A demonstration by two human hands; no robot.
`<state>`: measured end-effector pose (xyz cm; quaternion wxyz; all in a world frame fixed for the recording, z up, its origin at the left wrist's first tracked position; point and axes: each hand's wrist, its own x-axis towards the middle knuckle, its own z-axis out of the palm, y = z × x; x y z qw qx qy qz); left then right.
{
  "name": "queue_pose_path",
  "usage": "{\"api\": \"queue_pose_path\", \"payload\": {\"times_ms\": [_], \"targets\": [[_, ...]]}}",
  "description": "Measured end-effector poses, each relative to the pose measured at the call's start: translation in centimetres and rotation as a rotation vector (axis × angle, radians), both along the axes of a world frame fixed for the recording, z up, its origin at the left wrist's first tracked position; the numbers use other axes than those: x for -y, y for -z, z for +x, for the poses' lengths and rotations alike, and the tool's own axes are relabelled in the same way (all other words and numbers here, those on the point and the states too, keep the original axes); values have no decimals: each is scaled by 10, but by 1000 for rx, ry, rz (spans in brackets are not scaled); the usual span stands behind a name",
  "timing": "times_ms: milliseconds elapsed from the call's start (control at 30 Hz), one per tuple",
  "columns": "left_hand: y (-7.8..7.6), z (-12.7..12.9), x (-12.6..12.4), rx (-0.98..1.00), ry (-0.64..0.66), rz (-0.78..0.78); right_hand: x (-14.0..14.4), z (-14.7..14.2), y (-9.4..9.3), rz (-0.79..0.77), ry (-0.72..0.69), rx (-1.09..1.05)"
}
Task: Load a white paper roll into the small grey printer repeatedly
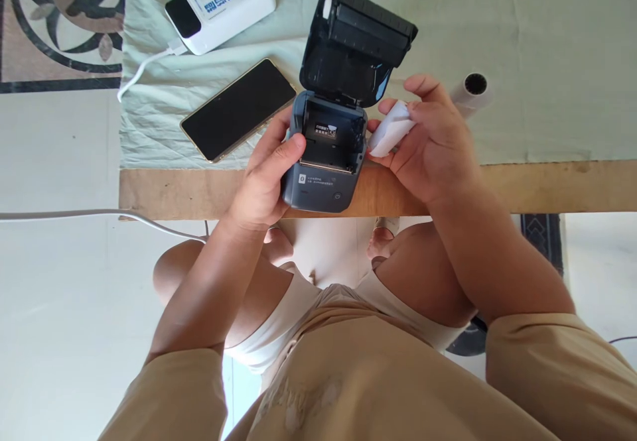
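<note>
My left hand [269, 172] grips the side of a dark grey portable label printer [321, 189], its thumb on the edge of the paper bay. The printer's black lid [351, 43] is flipped up, and inside the bay a small printed sticker shows but no roll. Close to the printer's right side, my right hand [435, 139] pinches a white piece of paper [391, 129] that looks folded or loosely rolled. Just beyond that hand stands a white roll [471, 93] with a dark hollow core, partly hidden by the fingers.
A black-screened phone [239, 109] lies left of the printer on the pale green cloth [552, 63]. Behind it is a white power bank [231, 6] with a white cable [144, 69] plugged in. The wooden table edge [557, 186] runs below my hands.
</note>
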<state>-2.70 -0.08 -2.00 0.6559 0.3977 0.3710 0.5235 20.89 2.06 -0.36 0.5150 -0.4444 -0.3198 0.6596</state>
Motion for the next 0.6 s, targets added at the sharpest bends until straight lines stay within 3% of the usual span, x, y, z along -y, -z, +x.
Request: {"api": "queue_pose_path", "payload": {"times_ms": [367, 600], "targets": [[-7, -1, 3, -22, 4, -46, 10, -8, 1, 58, 27, 129], [-13, 0, 6, -53, 2, -66, 3, -5, 7, -33, 88, 85]]}}
